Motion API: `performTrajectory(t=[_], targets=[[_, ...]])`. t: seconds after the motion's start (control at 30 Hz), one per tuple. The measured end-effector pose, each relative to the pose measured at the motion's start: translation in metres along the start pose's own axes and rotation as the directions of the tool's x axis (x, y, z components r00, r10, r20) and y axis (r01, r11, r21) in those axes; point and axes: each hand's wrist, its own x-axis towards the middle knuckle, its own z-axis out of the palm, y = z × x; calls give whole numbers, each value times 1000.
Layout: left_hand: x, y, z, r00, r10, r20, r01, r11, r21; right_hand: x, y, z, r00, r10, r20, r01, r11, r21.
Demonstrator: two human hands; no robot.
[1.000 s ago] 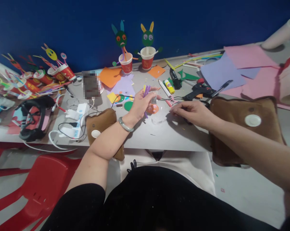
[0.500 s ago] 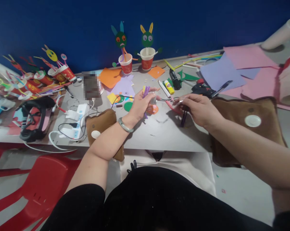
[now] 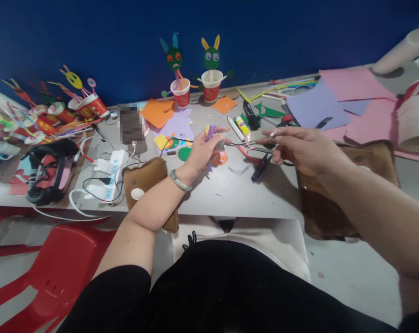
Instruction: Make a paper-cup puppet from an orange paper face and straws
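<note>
My left hand [image 3: 204, 150] is closed around purple and yellow strips [image 3: 211, 131] and a roll of clear tape [image 3: 222, 143], over the middle of the table. Beneath it lies an orange paper piece with a face [image 3: 220, 158], next to a green paper oval [image 3: 184, 154]. To the right, my right hand [image 3: 297, 148] has thumb and forefinger pinched together on something too small to make out. Just left of its fingers are red-handled scissors [image 3: 249, 156] and a dark purple tool [image 3: 261, 168]. A yellow glue stick [image 3: 242, 125] and a white marker [image 3: 235, 128] lie behind.
Two red-and-white cups [image 3: 181, 95] with paper figures stand by the blue wall. Brown pouches [image 3: 147, 185] flank my arms. A power strip [image 3: 117, 169], cables and a black headset [image 3: 49, 169] are at left, pink sheets [image 3: 357, 83] at right.
My right hand has moved a little to the right, its fingers stretched out more, uncovering the scissors and the dark purple tool. My left hand has stayed nearly still.
</note>
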Motion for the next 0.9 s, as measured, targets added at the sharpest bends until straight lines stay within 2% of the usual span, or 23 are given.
performTrajectory(t=[0.1,0.17,0.2,0.23,0.3,0.33,0.4,0.47,0.6,0.67,0.8,0.9], targets=[[0,0,1,999,-25,-23,25,1000,10,12,-3,2,997,73,8,-74,996,51],[0,-1,1,999,-29,-37,29,1000,5,26,1,1,1000,9,3,-9,993,-114],[0,-1,1,999,-27,-38,27,1000,3,35,6,0,998,-60,-4,57,961,-272],[0,-1,1,999,-23,-38,23,1000,3,44,11,-1,989,-147,17,138,880,-455],[1,-1,1,999,-11,-30,12,1000,11,61,22,0,945,-316,85,276,629,-727],[1,-1,1,1000,-5,-24,6,1000,15,69,28,1,922,-359,144,325,519,-790],[2,-1,0,1000,-3,-22,3,1000,16,79,37,6,896,-382,226,381,401,-833],[2,-1,0,1000,-5,-29,5,1000,8,84,40,10,878,-395,270,423,375,-825],[3,-3,-1,1000,-3,-29,3,1000,-17,81,34,6,843,-474,256,471,420,-776],[2,-3,-1,1000,3,-25,-3,1000,-14,79,31,1,856,-454,246,449,419,-789],[1,-2,1,1000,5,-30,-5,1000,-13,80,33,2,884,-349,310,429,347,-834],[1,0,2,999,-2,-42,2,1000,-5,81,36,17,880,-371,296,439,401,-804]])
